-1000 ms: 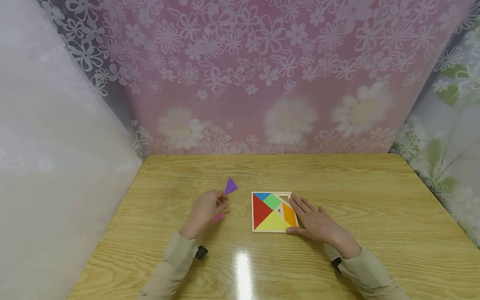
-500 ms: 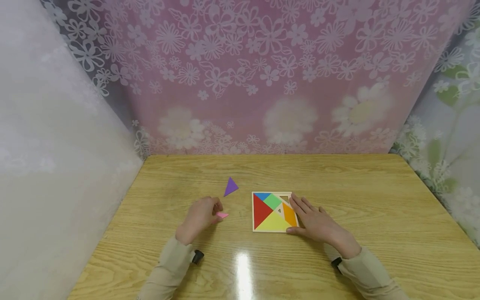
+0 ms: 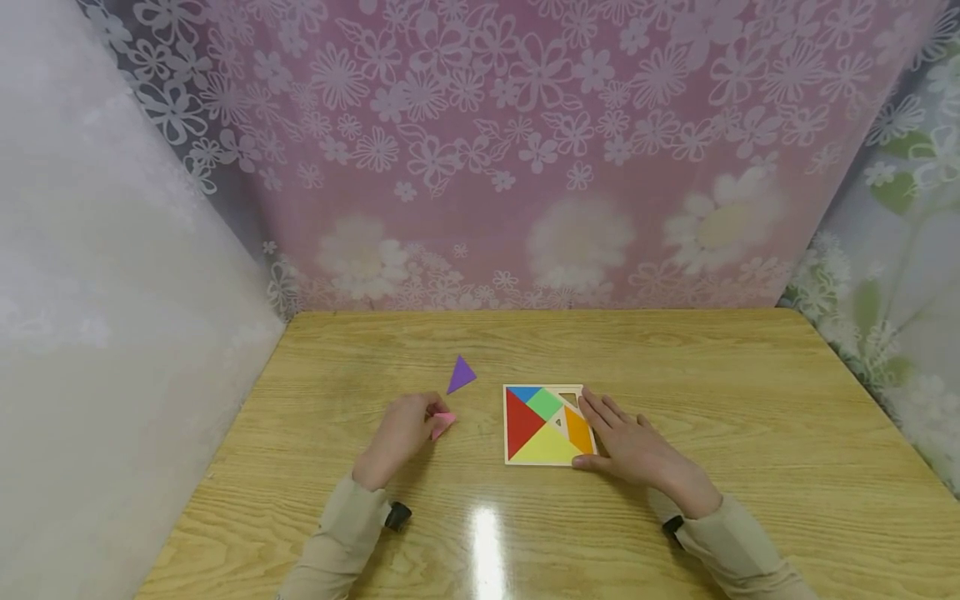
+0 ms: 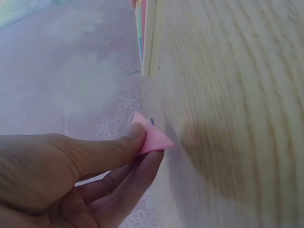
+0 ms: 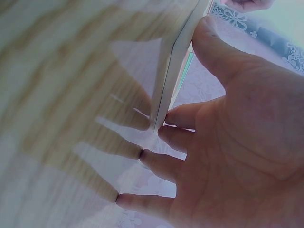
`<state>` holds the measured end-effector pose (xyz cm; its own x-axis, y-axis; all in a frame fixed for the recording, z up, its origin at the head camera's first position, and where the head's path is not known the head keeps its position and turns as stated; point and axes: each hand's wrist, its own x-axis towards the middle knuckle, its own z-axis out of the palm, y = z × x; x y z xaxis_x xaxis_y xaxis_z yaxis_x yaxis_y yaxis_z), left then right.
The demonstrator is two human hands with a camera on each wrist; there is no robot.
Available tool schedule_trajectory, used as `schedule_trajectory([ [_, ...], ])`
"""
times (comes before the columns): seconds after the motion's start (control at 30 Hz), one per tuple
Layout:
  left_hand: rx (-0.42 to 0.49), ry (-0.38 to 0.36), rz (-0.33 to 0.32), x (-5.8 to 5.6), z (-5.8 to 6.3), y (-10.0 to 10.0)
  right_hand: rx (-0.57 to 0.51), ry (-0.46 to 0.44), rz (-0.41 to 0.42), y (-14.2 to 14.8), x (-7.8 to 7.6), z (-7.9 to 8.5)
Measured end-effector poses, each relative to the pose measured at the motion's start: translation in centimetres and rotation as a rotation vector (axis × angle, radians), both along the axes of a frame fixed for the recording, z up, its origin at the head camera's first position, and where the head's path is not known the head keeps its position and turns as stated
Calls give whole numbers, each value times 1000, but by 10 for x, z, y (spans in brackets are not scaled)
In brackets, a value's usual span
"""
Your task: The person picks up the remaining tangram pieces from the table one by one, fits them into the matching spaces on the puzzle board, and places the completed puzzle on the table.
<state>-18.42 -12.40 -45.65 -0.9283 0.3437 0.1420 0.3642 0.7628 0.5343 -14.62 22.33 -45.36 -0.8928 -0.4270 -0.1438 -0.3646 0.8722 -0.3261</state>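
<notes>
Pink floral cloth (image 3: 517, 167), I see, backs the wooden table (image 3: 750, 392). The puzzle tray (image 3: 540, 463) meets the right hand (image 3: 637, 448), fingers spread; left of the tray, the left hand (image 3: 401, 432), by the purple triangle (image 3: 462, 375) a second ago, now pinches the pink triangle (image 4: 155, 139).

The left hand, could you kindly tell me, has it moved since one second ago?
Yes, the left hand has drawn slightly back, away from the unmoved purple triangle in the head view.
</notes>
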Motion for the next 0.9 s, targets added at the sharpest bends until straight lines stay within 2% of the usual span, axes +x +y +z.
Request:
schedule_trajectory([
  [0.13,21,24,19,-2,1,3,3,0,-2,0,0,0],
  [0.3,34,20,41,-4,6,10,0,1,-3,0,0,0],
  [0.67,42,49,15,-8,12,33,-9,0,-3,0,1,1],
  [0.9,76,87,-36,-8,14,48,-16,6,-1,1,1,1],
])
